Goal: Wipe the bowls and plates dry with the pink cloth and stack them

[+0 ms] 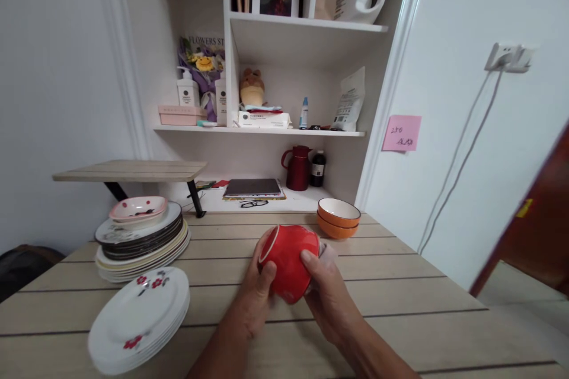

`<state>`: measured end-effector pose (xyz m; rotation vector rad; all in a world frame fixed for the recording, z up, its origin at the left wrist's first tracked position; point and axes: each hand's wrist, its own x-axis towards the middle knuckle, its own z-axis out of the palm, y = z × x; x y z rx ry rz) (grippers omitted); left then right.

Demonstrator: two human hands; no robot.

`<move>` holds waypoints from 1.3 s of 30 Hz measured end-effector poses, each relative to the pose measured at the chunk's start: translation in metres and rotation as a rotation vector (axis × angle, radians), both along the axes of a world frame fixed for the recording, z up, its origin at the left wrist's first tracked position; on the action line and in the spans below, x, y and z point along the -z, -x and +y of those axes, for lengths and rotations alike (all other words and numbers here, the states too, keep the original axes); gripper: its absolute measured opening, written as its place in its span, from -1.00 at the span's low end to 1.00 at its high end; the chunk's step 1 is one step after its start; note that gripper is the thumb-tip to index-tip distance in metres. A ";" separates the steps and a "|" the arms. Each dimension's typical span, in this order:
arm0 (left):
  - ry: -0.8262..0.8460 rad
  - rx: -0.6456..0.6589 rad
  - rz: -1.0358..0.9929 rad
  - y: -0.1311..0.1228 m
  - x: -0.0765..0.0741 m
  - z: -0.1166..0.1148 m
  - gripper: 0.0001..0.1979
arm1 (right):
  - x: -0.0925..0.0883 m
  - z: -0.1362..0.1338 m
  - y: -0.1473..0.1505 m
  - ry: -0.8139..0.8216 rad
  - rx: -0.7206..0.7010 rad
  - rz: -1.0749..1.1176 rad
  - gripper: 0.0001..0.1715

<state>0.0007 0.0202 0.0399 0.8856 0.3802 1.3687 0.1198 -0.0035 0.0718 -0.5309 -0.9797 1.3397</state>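
Above the middle of the pale plank table [400,284] — a glossy red bowl [288,260], round-bodied, tipped on its side, its thin pale rim facing left. Both hands are closed on it: left hand [254,293] with its thumb by the rim, right hand [331,299] wrapped over the base side. Two stacked orange bowls [338,217] stand just behind — plate stacks [142,237] well off to the left.

bouquet wrap [202,42] reads "flowers st", pink note [401,133] "250".
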 end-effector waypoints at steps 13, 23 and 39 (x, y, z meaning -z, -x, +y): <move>0.348 0.175 0.111 0.013 0.000 0.007 -0.18 | 0.021 0.009 0.001 -0.454 0.093 -0.818 -0.85; -0.121 -0.088 0.160 0.018 0.021 0.030 0.22 | 0.007 0.011 0.000 0.113 -0.036 0.227 -0.62; -0.013 0.022 0.008 -0.001 0.012 0.007 -0.15 | 0.006 0.006 0.009 -0.054 0.108 -0.145 -0.53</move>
